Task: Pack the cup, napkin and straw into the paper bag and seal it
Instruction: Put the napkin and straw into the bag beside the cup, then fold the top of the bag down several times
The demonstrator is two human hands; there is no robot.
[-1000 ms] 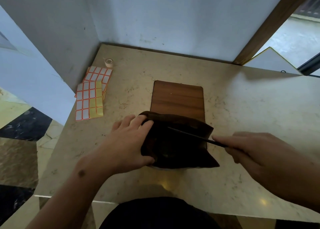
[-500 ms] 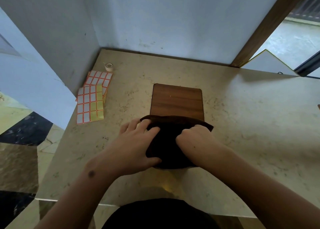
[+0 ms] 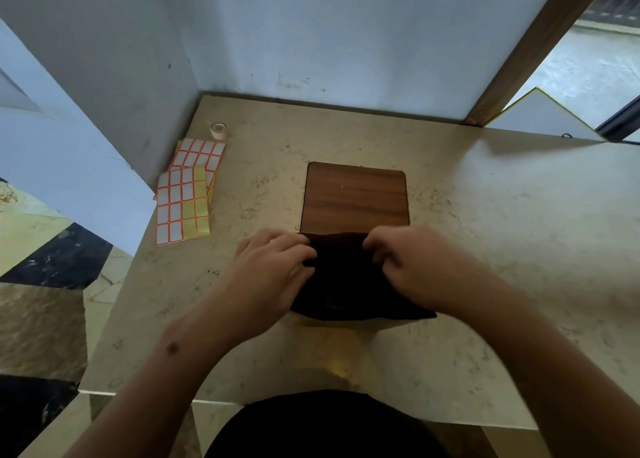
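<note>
Since the frame a second ago, when the right hand (image 3: 426,267) was feeding a thin dark straw into the open mouth of the paper bag (image 3: 341,281), that hand has come in from the right and now sits on the bag's top edge opposite the left hand (image 3: 273,270); half a second ago it was lower on the bag's front, and it has since slid up to the rim. The mouth that gaped open then is now drawn into a single flat line. Both hands have their fingers curled over that top edge, the left pinching the left corner and the right pinching the right corner, thumbs on the near side as far as can be told. The straw is no longer in sight, and neither cup nor napkin shows anywhere on the counter (image 3: 485,249), so the packing part looks done, though the bag's contents are hidden. What seems to remain is folding the top over and fixing it shut; the sticker sheets (image 3: 183,201) and the small tape roll (image 3: 218,131) lie untouched well to the left. The bag itself reads as very dark brown, almost black in this light, soft and creased, wider at its base, which bulges roundly toward the person. It stands on the counter just in front of the wooden board (image 3: 355,198), its top edge overlapping the board's near side.
</note>
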